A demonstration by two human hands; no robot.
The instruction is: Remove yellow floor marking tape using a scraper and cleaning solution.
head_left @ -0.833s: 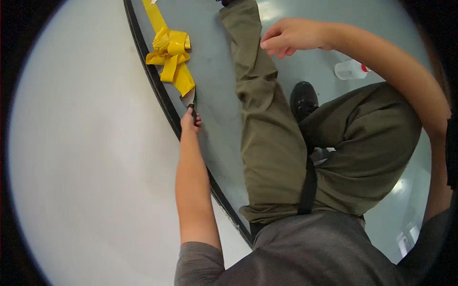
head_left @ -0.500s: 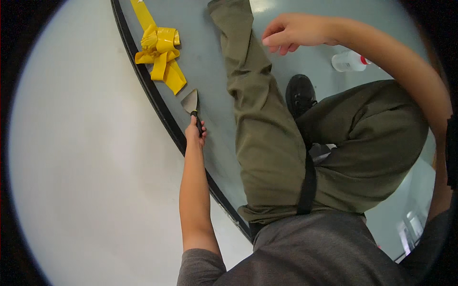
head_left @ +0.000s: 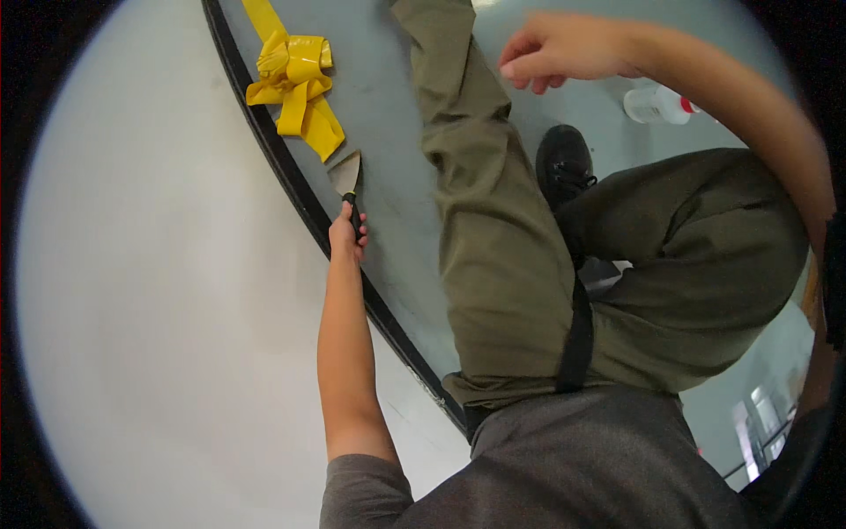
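My left hand [head_left: 347, 233], at the end of an outstretched arm, is closed round the black handle of a scraper [head_left: 347, 176]. The scraper's flat metal blade points away from me, low over the grey floor beside the black baseboard. Just beyond the blade lies a bunched, folded strip of glossy yellow tape [head_left: 310, 119], with one length running off toward the far edge. My right hand [head_left: 555, 53] hangs in the air beyond my bent leg. Its fingers curl in toward the thumb, with nothing visible in them.
A white wall [head_left: 176, 264] fills the left side, bordered by a black baseboard [head_left: 291, 181]. My legs in olive trousers [head_left: 502, 264] and a black shoe [head_left: 564, 163] take up the middle and right. A clear plastic bottle with a red cap [head_left: 650, 106] lies on the floor [head_left: 397, 220] past my right knee.
My left hand and the scraper have shifted slightly away and left, bringing the blade closer to the yellow tape. My right hand has drifted a little to the right.
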